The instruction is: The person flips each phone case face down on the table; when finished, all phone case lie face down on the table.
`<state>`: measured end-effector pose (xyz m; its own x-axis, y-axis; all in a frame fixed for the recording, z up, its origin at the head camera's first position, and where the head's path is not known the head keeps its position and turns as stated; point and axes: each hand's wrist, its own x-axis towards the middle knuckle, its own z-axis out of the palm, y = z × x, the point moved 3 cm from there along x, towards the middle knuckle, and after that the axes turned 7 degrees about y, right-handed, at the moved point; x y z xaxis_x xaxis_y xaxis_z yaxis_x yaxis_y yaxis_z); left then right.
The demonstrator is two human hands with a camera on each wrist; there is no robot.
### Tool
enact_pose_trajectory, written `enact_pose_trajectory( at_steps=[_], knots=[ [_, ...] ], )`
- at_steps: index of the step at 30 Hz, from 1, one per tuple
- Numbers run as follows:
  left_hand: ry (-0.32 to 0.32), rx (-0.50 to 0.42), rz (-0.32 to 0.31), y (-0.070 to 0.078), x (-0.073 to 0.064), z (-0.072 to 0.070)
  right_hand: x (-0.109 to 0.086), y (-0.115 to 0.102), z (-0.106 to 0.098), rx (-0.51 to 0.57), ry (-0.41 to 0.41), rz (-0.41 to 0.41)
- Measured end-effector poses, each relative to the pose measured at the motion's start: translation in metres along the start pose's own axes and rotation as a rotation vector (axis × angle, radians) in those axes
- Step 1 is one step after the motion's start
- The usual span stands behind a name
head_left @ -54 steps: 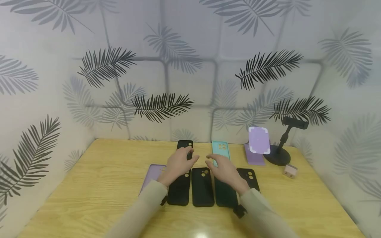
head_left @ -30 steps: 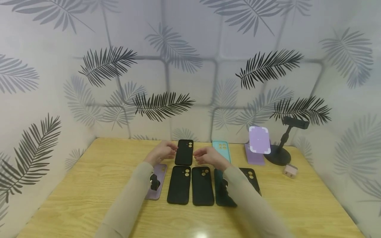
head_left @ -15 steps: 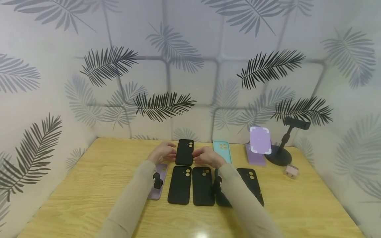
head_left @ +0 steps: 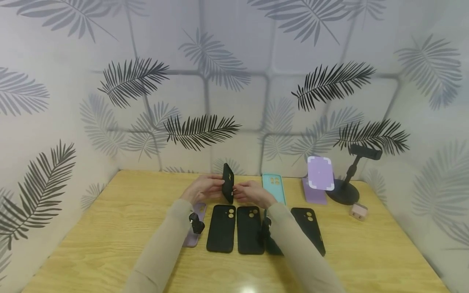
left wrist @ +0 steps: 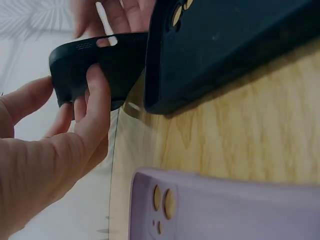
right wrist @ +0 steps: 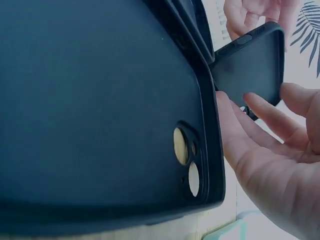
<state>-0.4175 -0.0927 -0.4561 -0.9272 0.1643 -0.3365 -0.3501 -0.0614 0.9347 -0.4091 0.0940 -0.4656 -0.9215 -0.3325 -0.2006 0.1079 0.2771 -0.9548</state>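
Note:
A black phone case [head_left: 228,183] stands tipped up on its long side behind the row of cases. My left hand [head_left: 201,187] grips it from the left. From the right, the fingers of my right hand [head_left: 256,192] pinch its other face near the lower end. In the left wrist view the held case [left wrist: 75,62] sits between the left thumb and fingers. The right wrist view shows its hollow side [right wrist: 250,70] with the right thumb and a fingertip at its edge. Below my left wrist lies a lavender case [head_left: 190,239].
Two black cases [head_left: 221,228] lie side by side in front; a dark green case [head_left: 272,246] is partly under my right sleeve. Another black case [head_left: 307,228] is further right. Behind are a turquoise case [head_left: 273,189], a purple stand [head_left: 320,173], a black stand [head_left: 342,191] and a pink charger [head_left: 358,211].
Both hands moved from above the front row to either side of the rear black case. Lying flat half a second ago, it is now tilted up on edge between them.

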Motion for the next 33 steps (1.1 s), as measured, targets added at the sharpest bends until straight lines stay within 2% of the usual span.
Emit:
enact_pose_trajectory(
  at_steps=[3,7,14,18,21,25,33],
  knots=[
    [0.003,-0.017,-0.001,0.0,0.0,0.003,0.0,-0.002,0.001,0.031,-0.021,0.002],
    [0.016,0.008,0.013,0.001,-0.001,0.007,-0.003,-0.004,0.002,0.056,-0.042,-0.001],
    [-0.031,0.115,0.062,-0.004,-0.001,0.013,-0.005,-0.007,0.006,0.086,-0.06,0.007],
    [-0.025,0.174,0.068,-0.005,-0.003,0.014,-0.005,-0.009,0.007,0.082,-0.053,0.018],
    [-0.015,0.221,0.055,-0.005,-0.003,0.014,-0.005,-0.01,0.007,0.078,-0.013,0.007],
    [-0.005,0.264,0.035,-0.004,-0.005,0.012,-0.003,-0.01,0.004,0.076,0.082,-0.017],
    [0.011,0.24,-0.007,-0.003,-0.004,0.003,-0.003,-0.001,-0.003,0.051,0.197,0.003]
  ],
)
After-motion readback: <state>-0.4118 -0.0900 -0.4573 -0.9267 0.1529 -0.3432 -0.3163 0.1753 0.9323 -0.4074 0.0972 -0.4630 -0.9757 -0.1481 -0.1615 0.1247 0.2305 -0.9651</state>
